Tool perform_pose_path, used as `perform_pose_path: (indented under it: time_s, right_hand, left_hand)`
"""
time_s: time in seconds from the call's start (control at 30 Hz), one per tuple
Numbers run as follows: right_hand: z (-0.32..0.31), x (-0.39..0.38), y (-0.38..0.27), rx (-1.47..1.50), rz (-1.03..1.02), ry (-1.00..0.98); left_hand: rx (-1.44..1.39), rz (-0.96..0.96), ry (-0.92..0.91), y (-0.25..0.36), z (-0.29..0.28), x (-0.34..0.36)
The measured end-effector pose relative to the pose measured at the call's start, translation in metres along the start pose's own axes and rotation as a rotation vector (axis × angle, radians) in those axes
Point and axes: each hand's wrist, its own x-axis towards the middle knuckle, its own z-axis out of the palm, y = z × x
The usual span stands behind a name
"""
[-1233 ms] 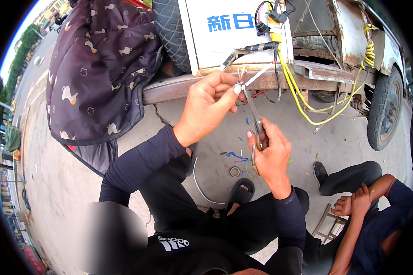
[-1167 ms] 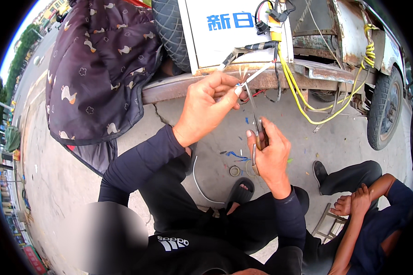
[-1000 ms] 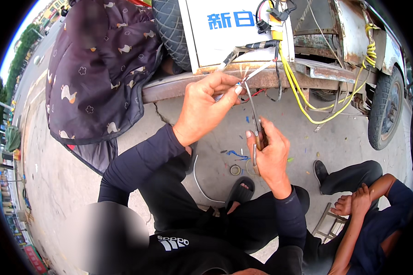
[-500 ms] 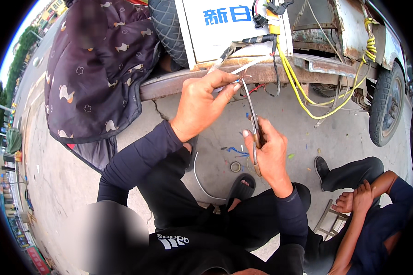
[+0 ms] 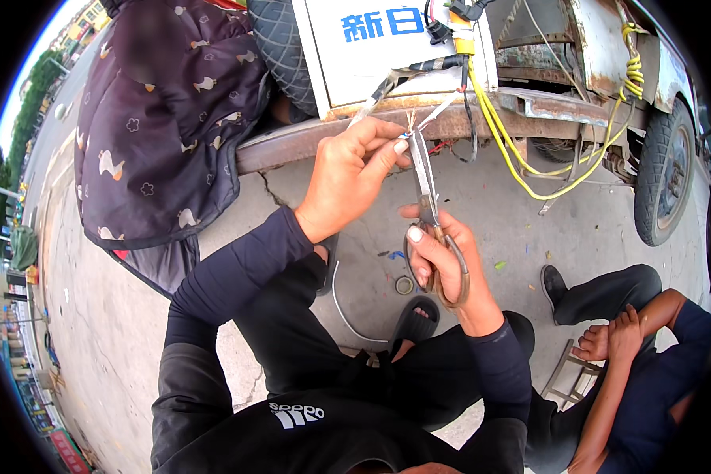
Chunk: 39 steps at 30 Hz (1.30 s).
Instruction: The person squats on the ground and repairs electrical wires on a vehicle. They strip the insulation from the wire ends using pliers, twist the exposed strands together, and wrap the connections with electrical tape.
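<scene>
Pinched between the thumb and index finger of my left hand (image 5: pixel 347 178) is a thin wire (image 5: pixel 404 136) with a bit of blue; fine strands stick up past the fingertips. My right hand (image 5: pixel 454 272) grips a pair of scissors (image 5: pixel 423 178) by the brown loop handles, with its fingers wrapped round them. The blades point up and reach the wire beside my left fingertips. Just behind the tips passes a white cable (image 5: pixel 444 109). Whether the blades touch the strands is too small to tell.
A rusty metal beam (image 5: pixel 284 148) runs behind my hands under a white box (image 5: pixel 387 67). Yellow cable (image 5: pixel 521 170) hangs in loops at the right, near a wheel (image 5: pixel 671 178). A roll of tape (image 5: pixel 404 285) lies on the ground. Someone sits at the right, hands (image 5: pixel 608 340) together.
My right hand has turned the scissors so their flat side and loops show, with the blades slightly apart. My left hand stays nearly in place, still pinching the wire.
</scene>
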Motion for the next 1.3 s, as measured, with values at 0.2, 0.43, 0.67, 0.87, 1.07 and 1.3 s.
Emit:
perform_pose_path:
  time_s: [0.2, 0.43, 0.67, 0.87, 1.07, 1.3]
  right_hand:
    - [0.005, -0.001, 0.004, 0.212, 0.069, -0.074]
    - [-0.003, 0.001, 0.002, -0.827, -0.305, 0.311]
    - [-0.01, 0.004, 0.003, -0.969, -0.448, 0.375]
    - [-0.019, 0.008, 0.024, -1.103, -0.563, 0.467]
    - [-0.019, 0.013, 0.029, -1.127, -0.608, 0.518]
    - [-0.003, 0.021, 0.02, -0.872, -0.628, 0.516]
  left_hand:
    - [0.176, 0.138, 0.037, -0.005, 0.0, -0.001]
    - [0.574, 0.45, 0.004, -0.013, -0.009, 0.001]
    - [0.607, 0.492, -0.053, -0.008, -0.007, 0.001]
    - [0.409, 0.273, -0.089, -0.01, 0.002, -0.006]
    - [0.505, 0.287, -0.028, -0.007, 0.01, -0.003]
    - [0.209, 0.186, 0.09, -0.001, 0.011, 0.006]
